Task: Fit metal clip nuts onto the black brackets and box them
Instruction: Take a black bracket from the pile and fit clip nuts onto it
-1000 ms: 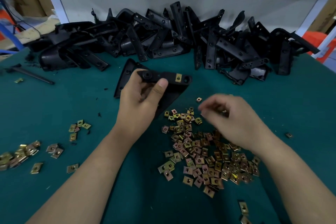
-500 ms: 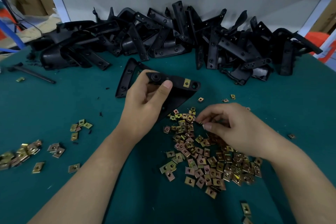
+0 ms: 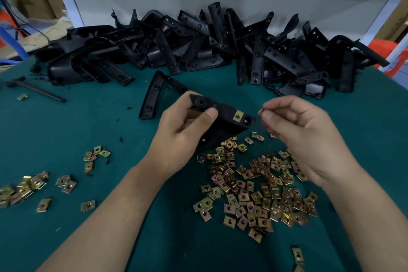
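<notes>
My left hand (image 3: 183, 134) grips a black bracket (image 3: 223, 126) above the green table, thumb across its top bar. One brass clip nut (image 3: 238, 115) is fitted near the bracket's right end. My right hand (image 3: 302, 137) is raised just right of that end, its thumb and forefinger pinched together on something small and mostly hidden, apparently a clip nut (image 3: 262, 111). A heap of loose clip nuts (image 3: 260, 187) lies on the table below both hands.
A big pile of black brackets (image 3: 198, 46) runs along the back of the green table (image 3: 66, 130). One bracket (image 3: 152, 97) lies alone behind my left hand. Smaller groups of clip nuts (image 3: 26, 187) lie at the left. A black rod (image 3: 37, 90) rests far left.
My right hand has lifted off the clip nut heap and come up beside the bracket's right end, fingers pinched. My left hand has tilted the bracket slightly.
</notes>
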The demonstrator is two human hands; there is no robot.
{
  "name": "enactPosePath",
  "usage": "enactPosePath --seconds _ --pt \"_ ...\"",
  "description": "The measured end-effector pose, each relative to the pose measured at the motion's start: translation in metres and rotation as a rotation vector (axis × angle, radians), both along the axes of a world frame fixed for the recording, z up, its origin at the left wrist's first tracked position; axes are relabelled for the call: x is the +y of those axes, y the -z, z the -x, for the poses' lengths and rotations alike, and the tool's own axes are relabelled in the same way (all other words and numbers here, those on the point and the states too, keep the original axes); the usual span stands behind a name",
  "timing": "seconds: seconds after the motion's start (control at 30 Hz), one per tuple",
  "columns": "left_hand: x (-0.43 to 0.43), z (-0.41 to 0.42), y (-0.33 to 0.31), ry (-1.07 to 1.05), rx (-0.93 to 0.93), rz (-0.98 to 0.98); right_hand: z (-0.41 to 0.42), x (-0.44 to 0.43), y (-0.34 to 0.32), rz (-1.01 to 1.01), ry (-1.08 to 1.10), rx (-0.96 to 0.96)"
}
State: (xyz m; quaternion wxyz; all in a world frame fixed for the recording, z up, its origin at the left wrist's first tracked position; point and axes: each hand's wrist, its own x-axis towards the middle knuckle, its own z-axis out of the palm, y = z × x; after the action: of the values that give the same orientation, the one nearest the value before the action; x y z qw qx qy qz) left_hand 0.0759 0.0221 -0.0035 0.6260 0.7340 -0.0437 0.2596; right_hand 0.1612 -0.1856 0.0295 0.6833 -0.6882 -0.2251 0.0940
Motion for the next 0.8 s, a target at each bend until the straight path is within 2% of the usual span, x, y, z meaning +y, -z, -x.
enactPosePath --seconds 0.07,0.17,0.33,0.6,0.8 --pt "-0.003 0.001 0.001 0.030 0.009 -0.043 0.002 0.001 -0.003 -0.115 0.001 0.115" --pt "-0.007 0.002 0.003 0.055 0.000 -0.160 0.005 0.002 -0.004 -0.153 -0.013 0.176" --pt "-0.010 0.002 0.002 0.057 0.018 -0.226 0.009 0.007 -0.002 -0.138 -0.070 0.152" --pt "-0.009 0.002 0.001 0.048 0.027 -0.248 0.020 0.015 -0.002 0.062 -0.128 0.012" --pt "-0.009 0.001 0.002 0.036 0.021 -0.270 0.021 0.017 -0.003 -0.074 -0.083 0.135"
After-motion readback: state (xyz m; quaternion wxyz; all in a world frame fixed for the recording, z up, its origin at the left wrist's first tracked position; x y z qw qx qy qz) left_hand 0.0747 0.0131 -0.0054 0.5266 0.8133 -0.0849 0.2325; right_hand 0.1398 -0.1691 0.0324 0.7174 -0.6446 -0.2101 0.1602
